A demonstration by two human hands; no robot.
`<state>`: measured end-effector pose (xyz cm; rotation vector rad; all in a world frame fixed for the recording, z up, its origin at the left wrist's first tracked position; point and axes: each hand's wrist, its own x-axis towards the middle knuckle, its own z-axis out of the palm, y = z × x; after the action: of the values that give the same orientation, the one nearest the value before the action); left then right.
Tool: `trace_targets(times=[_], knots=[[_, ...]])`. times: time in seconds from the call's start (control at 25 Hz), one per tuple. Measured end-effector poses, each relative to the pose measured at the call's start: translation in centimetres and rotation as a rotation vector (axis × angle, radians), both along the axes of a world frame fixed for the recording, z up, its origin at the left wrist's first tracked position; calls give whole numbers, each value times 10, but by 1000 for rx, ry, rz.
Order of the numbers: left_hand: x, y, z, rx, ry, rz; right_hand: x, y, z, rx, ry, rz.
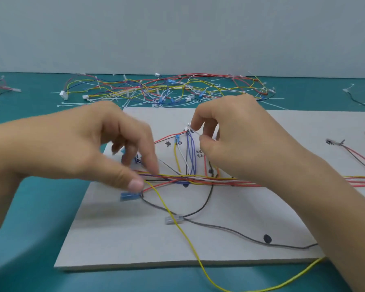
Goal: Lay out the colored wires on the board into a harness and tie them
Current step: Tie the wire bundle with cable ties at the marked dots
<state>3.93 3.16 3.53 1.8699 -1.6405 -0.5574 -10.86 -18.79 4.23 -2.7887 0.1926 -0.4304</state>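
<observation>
Fingers [205,144] of right hand [247,140] pinch thin white strand [195,132] at white plastic connector [187,129], 12 o'clock of multicoloured wire trunk [198,179]. Trunk runs 9-to-3 across grey board [135,239]; left hand [82,144] curled at 9 o'clock end, grip unclear.

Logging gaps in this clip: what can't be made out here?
Head view only:
Left hand: fingertips motion-blurred; grip on bundle unclear.
White piece the right hand pinches: too small to identify.
Board labels: too blurred to read.
Yellow wire: end hidden under right forearm.
</observation>
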Motion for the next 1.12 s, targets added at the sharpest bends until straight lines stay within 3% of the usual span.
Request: trace_targets(times=[0.24, 0.52, 1.12], knots=[[-3, -8, -12, 104, 112, 30, -3, 7, -1, -14, -51, 35], [-24, -17, -10, 68, -19, 134, -2, 7, -4, -10, -57, 59], [-46, -35, -13, 32, 45, 423, 3, 3, -7, 21, -41, 43]])
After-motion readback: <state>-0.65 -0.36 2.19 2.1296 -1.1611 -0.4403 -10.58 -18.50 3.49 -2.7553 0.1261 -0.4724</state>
